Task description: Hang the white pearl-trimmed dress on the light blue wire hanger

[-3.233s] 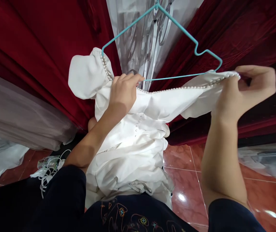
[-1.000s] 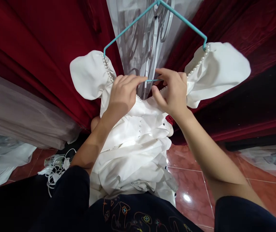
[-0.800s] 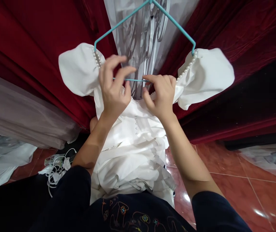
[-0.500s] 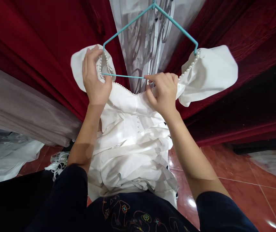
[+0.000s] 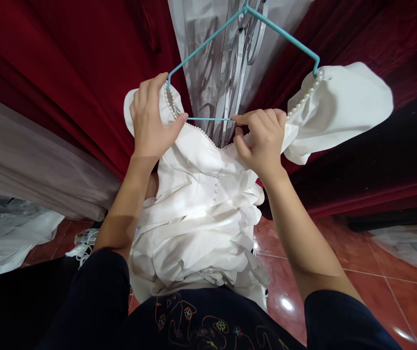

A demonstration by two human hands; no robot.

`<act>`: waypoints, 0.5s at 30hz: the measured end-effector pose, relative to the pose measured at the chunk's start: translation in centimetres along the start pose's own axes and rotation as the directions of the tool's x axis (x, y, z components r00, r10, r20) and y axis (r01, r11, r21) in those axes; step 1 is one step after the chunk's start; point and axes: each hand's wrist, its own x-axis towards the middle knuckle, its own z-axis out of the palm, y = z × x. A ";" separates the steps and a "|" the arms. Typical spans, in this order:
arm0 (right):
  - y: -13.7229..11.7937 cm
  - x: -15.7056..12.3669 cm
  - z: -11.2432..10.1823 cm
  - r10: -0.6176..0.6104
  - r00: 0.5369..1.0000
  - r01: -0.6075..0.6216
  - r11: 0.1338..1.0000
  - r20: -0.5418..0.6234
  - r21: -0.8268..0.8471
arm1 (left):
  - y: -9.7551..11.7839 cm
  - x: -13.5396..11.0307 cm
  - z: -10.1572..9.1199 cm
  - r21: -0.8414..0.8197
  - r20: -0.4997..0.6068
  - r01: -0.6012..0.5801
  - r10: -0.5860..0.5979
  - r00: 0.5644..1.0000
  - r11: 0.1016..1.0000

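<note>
Left hand [image 5: 150,121]: thumb and fingers are spread wide apart. The palm is over the left sleeve [image 5: 129,111], the fingertips are close to the hanger's corner, and the thumb tip is by the end of the bar [image 5: 208,119].
Right hand [image 5: 262,138]: curled. The pointing finger reaches the bar and the thumb is just below it, by the dress's neck. I cannot tell if it pinches anything.
Hanger [image 5: 283,34]: blue-green, above the dress, with its two ends at the shoulder straps.
Dress [image 5: 190,199]: white, under both hands, and bunched up in folds below, close to the shirt.
Beads [image 5: 305,96]: round, like pearls, along the neck and straps.
Buttons [image 5: 216,184]: small, in a row down the front.
Right sleeve [image 5: 354,97]: puffy, out past the right hand.
Shirt [image 5: 201,311]: dark blue, with bright stitched shapes.
Red curtains [image 5: 102,58]: on both sides.
Wires [image 5: 84,248]: white, at the lower left.
Floor [image 5: 369,291]: shiny red tiles.
</note>
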 end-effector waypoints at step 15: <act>-0.4 0.4 -1.4 0.008 0.998 -0.009 1.000 0.064 0.022 | -4.2 1.1 -4.4 -0.180 -0.048 0.245 -0.257 0.965 0.953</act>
